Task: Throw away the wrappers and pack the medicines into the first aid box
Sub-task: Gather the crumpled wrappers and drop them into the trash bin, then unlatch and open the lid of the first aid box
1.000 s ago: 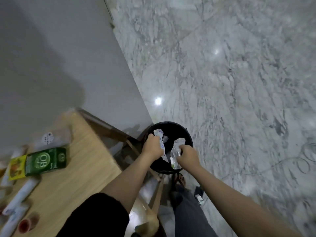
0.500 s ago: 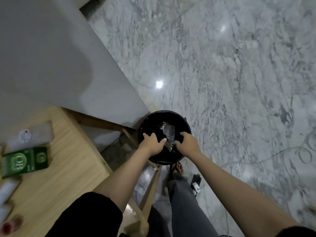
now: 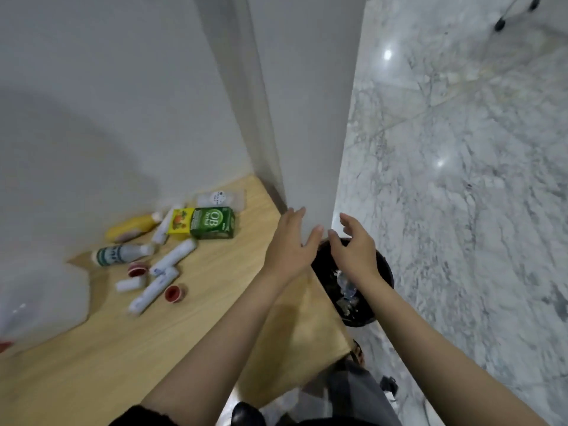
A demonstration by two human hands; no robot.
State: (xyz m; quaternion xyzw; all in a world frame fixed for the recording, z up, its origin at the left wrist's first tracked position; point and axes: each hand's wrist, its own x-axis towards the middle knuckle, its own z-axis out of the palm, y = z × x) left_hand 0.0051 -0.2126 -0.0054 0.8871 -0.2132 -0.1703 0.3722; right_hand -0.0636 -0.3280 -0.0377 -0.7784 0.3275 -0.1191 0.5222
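Note:
Crumpled clear wrappers [image 3: 346,289] lie inside the black bin [image 3: 384,269] on the floor beside the table. My left hand [image 3: 290,244] hovers open over the table's right end, holding nothing. My right hand [image 3: 353,245] is open above the bin's rim, also holding nothing. On the wooden table [image 3: 147,339] lie the medicines: a green box [image 3: 212,223], a yellow box [image 3: 180,222], a yellow bottle [image 3: 132,229], a white bottle with a green label [image 3: 121,254], several white tubes [image 3: 172,258] and two red caps [image 3: 174,293]. A blurred translucent box [image 3: 37,290] sits at the left edge.
A white wall corner [image 3: 295,118] juts out just behind the table and bin. Marble floor [image 3: 461,179] spreads to the right. A clear plastic packet [image 3: 222,198] lies behind the green box. My legs and a dark shoe [image 3: 246,415] show below the table.
Both hands let go of the wrappers, which dropped into the bin. The hands rose out of the bin and opened. My view swung left, bringing the table's medicines into sight.

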